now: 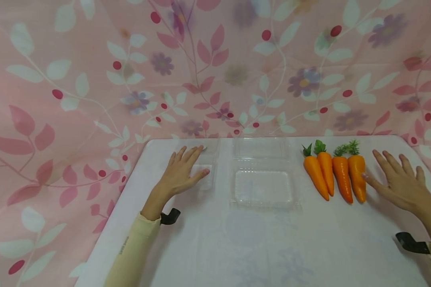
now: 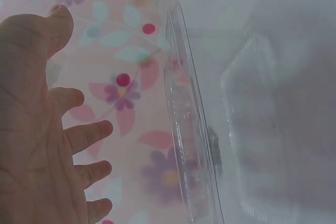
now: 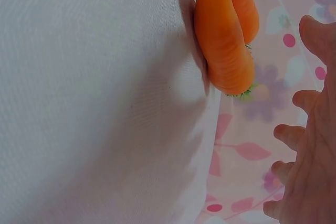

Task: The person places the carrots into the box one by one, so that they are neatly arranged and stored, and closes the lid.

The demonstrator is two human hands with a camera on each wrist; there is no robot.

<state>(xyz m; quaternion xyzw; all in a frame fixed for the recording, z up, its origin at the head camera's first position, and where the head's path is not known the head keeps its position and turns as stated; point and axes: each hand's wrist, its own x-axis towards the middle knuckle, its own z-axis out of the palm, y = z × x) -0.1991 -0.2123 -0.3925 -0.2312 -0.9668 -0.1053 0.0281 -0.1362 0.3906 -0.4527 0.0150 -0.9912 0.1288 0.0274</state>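
My left hand (image 1: 180,172) is held palm down with fingers spread above a clear plastic clamshell box (image 1: 209,181), which it partly hides. The left wrist view shows a clear box (image 2: 191,129) beside the extended fingers, with nothing in the grasp. Several orange carrots (image 1: 341,175) with green tops lie side by side on the right. Just right of them hovers my right hand (image 1: 398,184), fingers spread, holding nothing. In the head view its thumb overlaps the rightmost carrot (image 1: 357,169); the right wrist view shows a gap between hand and carrot (image 3: 223,35).
A second clear clamshell box (image 1: 233,189) lies unfolded mid-table, lid flap toward the back. The white-covered table (image 1: 258,247) ends at a pink floral cloth (image 1: 215,79) behind it. Black wrist mounts (image 1: 170,216) stick out from both sleeves.
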